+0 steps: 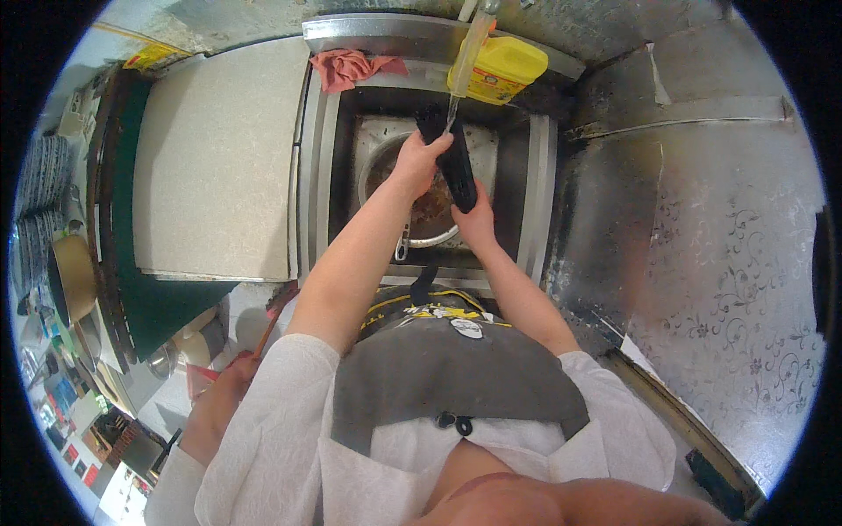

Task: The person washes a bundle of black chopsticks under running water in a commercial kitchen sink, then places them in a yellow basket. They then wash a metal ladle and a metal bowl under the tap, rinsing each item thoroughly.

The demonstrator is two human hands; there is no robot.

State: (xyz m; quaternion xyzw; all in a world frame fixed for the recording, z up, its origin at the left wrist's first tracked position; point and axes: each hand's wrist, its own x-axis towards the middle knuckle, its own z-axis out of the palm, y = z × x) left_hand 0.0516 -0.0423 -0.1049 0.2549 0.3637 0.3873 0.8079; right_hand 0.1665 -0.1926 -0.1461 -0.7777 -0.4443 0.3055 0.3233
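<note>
Both my hands hold a long black object slantwise over a sink. Its upper end looks frayed or bristly; I cannot tell exactly what it is. My left hand grips it near the upper end, thumb across it. My right hand is around its lower end. A thin stream of water runs from a clear tube on the tap onto the object, beside my left thumb. Beneath it, a round metal pan with brownish contents sits in the sink, its handle towards me.
A yellow plastic jug and a crumpled pink cloth lie on the sink's back ledge. To the left is a pale board-topped counter; stacked plates stand beyond. Another person's hand holds a stick at my left. A metal-sheeted wall bounds the right.
</note>
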